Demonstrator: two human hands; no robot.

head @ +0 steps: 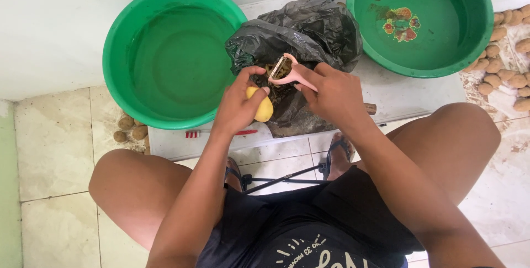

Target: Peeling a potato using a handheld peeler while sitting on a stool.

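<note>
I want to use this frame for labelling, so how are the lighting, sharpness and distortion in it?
Head view: soft, even daylight with no hard shadows; faint sheen on the black plastic bag and on the rim of the left green basin; the left hand with the peeled potato and the right hand with the pink peeler are sharp; wide-angle bowing at the edges.

The left hand [238,102] hides much of the peeled potato [264,108].

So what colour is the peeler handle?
Pale pink; the peeler in the right hand shows in the head view.
</note>
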